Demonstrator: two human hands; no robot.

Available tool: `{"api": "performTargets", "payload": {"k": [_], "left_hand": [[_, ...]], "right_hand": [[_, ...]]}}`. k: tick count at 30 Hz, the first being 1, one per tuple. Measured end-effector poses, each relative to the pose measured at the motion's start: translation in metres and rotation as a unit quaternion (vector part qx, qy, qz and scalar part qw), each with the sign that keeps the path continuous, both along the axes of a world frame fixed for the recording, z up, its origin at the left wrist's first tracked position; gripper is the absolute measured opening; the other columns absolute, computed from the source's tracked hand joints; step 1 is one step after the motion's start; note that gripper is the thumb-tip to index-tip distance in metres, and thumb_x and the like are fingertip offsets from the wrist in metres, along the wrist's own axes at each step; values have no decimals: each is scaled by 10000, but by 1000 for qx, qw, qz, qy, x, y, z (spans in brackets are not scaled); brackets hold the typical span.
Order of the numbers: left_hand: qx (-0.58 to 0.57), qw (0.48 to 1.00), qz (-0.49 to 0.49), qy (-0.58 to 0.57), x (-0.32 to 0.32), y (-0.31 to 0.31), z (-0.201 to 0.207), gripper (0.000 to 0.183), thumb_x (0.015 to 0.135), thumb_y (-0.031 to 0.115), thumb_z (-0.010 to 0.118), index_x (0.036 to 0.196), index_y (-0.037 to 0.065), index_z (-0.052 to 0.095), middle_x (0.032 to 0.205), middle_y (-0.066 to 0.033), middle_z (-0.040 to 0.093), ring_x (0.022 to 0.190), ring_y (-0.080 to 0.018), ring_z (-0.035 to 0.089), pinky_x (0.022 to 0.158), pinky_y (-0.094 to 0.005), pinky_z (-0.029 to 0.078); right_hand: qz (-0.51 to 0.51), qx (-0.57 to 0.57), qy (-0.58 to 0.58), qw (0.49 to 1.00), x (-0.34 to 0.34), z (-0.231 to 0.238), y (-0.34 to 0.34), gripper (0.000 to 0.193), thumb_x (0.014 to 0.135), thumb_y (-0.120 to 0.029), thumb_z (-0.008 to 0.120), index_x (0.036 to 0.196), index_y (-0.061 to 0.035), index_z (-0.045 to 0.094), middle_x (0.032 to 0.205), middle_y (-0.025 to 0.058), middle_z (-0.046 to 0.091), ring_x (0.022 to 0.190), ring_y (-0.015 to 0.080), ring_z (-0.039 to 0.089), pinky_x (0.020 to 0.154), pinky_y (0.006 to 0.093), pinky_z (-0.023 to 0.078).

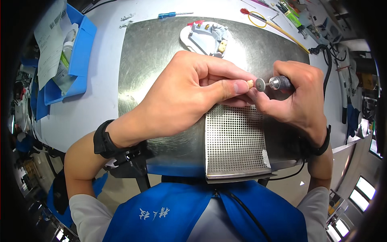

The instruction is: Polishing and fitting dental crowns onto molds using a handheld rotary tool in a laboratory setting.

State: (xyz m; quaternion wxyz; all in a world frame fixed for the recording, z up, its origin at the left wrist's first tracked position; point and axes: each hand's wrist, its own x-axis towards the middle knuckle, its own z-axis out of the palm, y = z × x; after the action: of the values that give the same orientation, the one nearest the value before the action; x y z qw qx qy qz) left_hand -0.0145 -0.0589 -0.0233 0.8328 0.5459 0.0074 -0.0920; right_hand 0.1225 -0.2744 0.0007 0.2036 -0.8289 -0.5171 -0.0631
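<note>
Between the thumb and fingers of my left hand (pixel 193 90) a small cream-coloured dental crown (pixel 250 84) is pinched, mostly covered by the fingertips. My right hand (pixel 300 94) grips a rotary handpiece (pixel 284 84) with a dark body and a metal collar. A round grey disc (pixel 261 84) sits on the handpiece's shaft, close beside the crown; whether they touch I cannot tell. Beyond my hands lies a dental model (pixel 204 38), pale grey and white, with a yellowish tooth piece and brass-coloured pins on it.
Below my hands a perforated metal plate (pixel 236 141) reaches past the front edge of the steel sheet (pixel 135 76). At left stands a blue bin (pixel 82 52) with papers and bottles. A blue screwdriver (pixel 173 15), a long yellow-handled brush (pixel 282 31) and assorted tools lie along the back.
</note>
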Motion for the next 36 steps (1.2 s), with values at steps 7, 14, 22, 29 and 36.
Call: {"api": "performTargets", "payload": {"k": [7, 14, 22, 29, 36], "left_hand": [[0, 1000, -1, -3, 0, -1, -1, 278, 1103, 46, 648, 1322, -115, 707, 1256, -222, 764, 1140, -266, 769, 1017, -383, 669], [5, 1000, -6, -9, 1, 0, -1, 281, 1105, 48, 643, 1324, -116, 707, 1252, -219, 767, 1128, -259, 773, 1015, -380, 667], [7, 1000, -10, -17, 1, 1, -1, 283, 1103, 59, 651, 1318, -115, 712, 1245, -207, 770, 1116, -243, 772, 1002, -363, 667], [2, 1000, -3, -13, 1, 0, -1, 280, 1102, 54, 650, 1316, -115, 713, 1219, -197, 772, 1113, -240, 773, 996, -358, 669], [2, 1000, -2, -12, 0, -1, -1, 281, 1104, 58, 650, 1319, -112, 714, 1223, -202, 773, 1109, -239, 775, 987, -355, 672]], "right_hand": [[5, -2, 18, 1000, 0, -2, 0, 561, 697, -490, 904, 596, -69, 547, 515, 69, 542, 452, 260, 568, 468, 367, 437], [10, -3, 13, 1000, 0, 0, 1, 545, 693, -479, 907, 607, -67, 560, 519, 65, 548, 448, 252, 555, 468, 365, 434], [7, -18, 60, 998, -3, 2, -2, 469, 696, -323, 902, 710, -15, 548, 607, 104, 486, 522, 243, 472, 521, 353, 387], [5, -12, 26, 1000, -1, 2, 1, 520, 710, -455, 901, 614, -67, 569, 524, 59, 571, 456, 233, 584, 470, 349, 440], [7, -24, 47, 999, -2, 3, -1, 469, 705, -369, 885, 685, -33, 559, 578, 89, 508, 503, 239, 510, 506, 355, 404]]}}
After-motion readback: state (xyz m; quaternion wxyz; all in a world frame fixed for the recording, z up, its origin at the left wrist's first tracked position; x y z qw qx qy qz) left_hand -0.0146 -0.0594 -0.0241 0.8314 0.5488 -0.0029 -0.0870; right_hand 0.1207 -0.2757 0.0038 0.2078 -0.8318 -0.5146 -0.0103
